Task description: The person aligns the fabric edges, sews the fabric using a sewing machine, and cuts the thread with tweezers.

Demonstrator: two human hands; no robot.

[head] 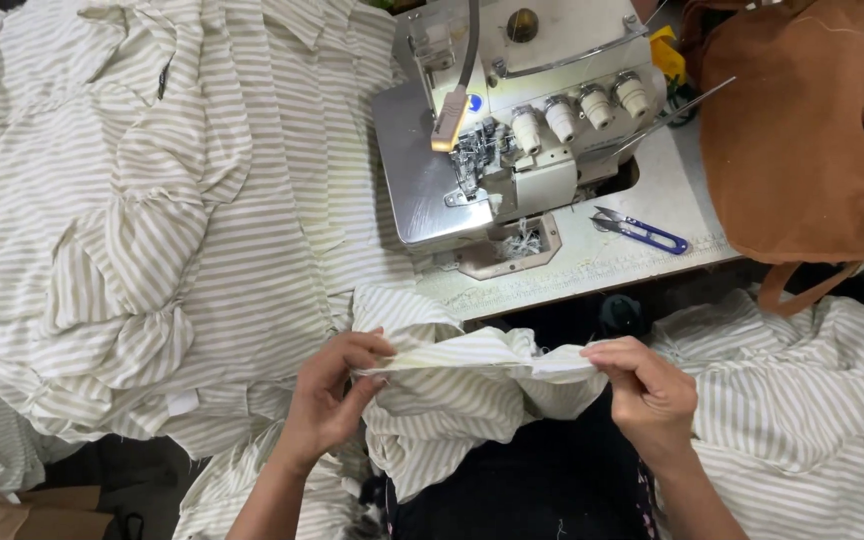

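A cream piece of striped fabric (462, 385) is stretched between both hands just below the table's front edge. My left hand (332, 395) pinches its left end with thumb and fingers. My right hand (647, 390) grips the right end, and the edge runs taut between them. The rest of the piece hangs down over my dark lap. Beyond it, on the table, stands a white overlock sewing machine (512, 120) with a steel plate.
A large heap of the same striped fabric (152, 210) covers the left of the table. More striped cloth (802, 400) lies at the right. Blue-handled thread snips (642, 232) rest beside the machine. A brown bag (792, 140) sits at the table's right end.
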